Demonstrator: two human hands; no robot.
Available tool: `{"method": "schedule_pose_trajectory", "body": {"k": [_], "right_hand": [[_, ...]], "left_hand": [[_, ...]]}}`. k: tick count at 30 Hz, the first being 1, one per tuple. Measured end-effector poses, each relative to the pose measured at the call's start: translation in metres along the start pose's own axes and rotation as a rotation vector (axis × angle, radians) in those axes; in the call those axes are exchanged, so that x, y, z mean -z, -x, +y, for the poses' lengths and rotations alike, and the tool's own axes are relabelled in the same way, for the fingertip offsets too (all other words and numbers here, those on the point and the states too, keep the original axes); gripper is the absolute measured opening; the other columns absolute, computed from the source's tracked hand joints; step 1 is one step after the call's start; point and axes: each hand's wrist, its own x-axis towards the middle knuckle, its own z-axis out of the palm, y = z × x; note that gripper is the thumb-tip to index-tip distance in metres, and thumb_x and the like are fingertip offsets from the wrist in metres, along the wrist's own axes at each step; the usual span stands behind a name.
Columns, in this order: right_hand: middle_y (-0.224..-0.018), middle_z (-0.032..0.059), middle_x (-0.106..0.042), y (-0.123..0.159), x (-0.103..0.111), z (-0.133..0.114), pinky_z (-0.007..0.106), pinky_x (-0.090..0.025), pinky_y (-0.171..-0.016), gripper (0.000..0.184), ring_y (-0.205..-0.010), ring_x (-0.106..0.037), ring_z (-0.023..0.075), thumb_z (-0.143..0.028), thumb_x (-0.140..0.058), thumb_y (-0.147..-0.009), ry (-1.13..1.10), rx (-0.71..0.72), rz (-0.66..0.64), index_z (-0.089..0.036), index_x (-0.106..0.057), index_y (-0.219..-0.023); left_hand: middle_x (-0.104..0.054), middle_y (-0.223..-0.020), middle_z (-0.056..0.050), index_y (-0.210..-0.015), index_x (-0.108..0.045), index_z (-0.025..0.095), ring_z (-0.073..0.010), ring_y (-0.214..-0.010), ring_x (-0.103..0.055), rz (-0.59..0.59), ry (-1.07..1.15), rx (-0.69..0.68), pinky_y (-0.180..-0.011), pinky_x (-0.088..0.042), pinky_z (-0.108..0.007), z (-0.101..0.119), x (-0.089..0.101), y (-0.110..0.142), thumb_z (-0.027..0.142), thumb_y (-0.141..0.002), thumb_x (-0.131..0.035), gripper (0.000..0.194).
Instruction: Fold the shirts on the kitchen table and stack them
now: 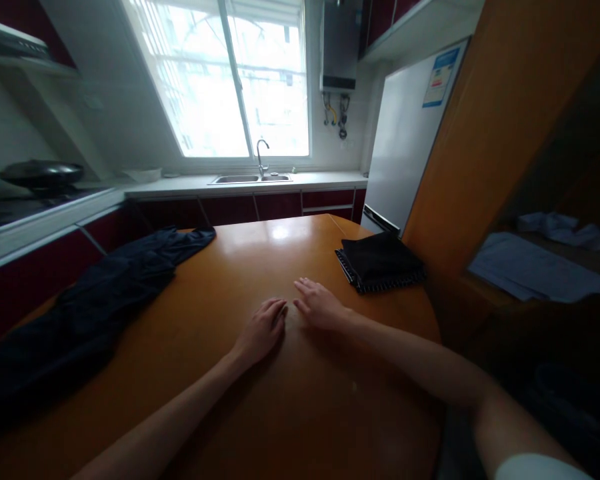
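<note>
My left hand (263,330) rests on the wooden table (250,260), palm down, with its fingers slightly bent and nothing visible in it; a dark gap shows between thumb and fingers. Just to its right, my right hand (320,305) lies with fingers stretched out over the tabletop, holding nothing. The two hands are close but apart. A dark navy garment (105,293) is spread, rumpled, along the left side of the table. On the right side, nearest my right hand, sits a folded stack of black cloth (383,260), its lower layer showing a light-patterned edge.
Behind the table runs a counter (180,185) with a sink (237,179) and tap (261,157) under a window. A covered wok (43,173) stands on the stove at left. The fridge (405,127) is back right. Pale cloths (535,263) lie on a surface far right.
</note>
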Motion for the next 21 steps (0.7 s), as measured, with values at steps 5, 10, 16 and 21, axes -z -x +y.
{"method": "schedule_pose_trajectory", "body": {"k": [5, 10, 16, 21], "right_hand": [[-0.162, 0.021, -0.029, -0.016, -0.04, -0.031, 0.048, -0.018, -0.122, 0.06, -0.151, -0.024, 0.0292, -0.037, -0.038, -0.101, 0.021, -0.034, -0.036, -0.008, -0.038, -0.153], [-0.163, 0.019, -0.029, -0.031, -0.055, -0.036, 0.051, -0.012, -0.122, 0.059, -0.152, -0.02, 0.0305, -0.042, -0.038, -0.101, 0.094, -0.036, -0.082, -0.012, -0.043, -0.152], [-0.162, 0.0171, -0.033, -0.031, -0.058, -0.031, 0.05, -0.016, -0.122, 0.059, -0.151, -0.025, 0.03, -0.044, -0.033, -0.102, 0.124, 0.011, -0.088, -0.014, -0.042, -0.153], [-0.159, 0.0176, -0.037, -0.03, -0.064, -0.024, 0.052, -0.022, -0.12, 0.057, -0.15, -0.028, 0.0305, -0.042, -0.035, -0.102, 0.148, 0.033, -0.058, -0.014, -0.046, -0.15]], "left_hand": [[-0.059, -0.141, -0.012, -0.132, -0.061, 0.015, -0.0272, -0.136, -0.05, -0.01, -0.198, 0.135, -0.117, -0.038, -0.043, -0.025, 0.012, -0.001, 0.025, -0.096, -0.043, 0.041], [-0.047, -0.154, -0.01, -0.142, -0.054, 0.017, -0.029, -0.146, -0.038, -0.139, -0.275, 0.25, -0.12, -0.029, -0.048, -0.034, 0.026, -0.002, 0.032, -0.1, -0.042, 0.046], [-0.037, -0.161, -0.006, -0.149, -0.046, 0.026, -0.0279, -0.15, -0.03, -0.236, -0.23, 0.162, -0.122, -0.024, -0.05, -0.026, 0.028, -0.002, 0.039, -0.102, -0.041, 0.05], [-0.038, -0.161, -0.007, -0.149, -0.046, 0.025, -0.028, -0.149, -0.031, -0.234, -0.221, 0.146, -0.121, -0.025, -0.051, -0.024, 0.025, 0.002, 0.039, -0.102, -0.039, 0.049]]}}
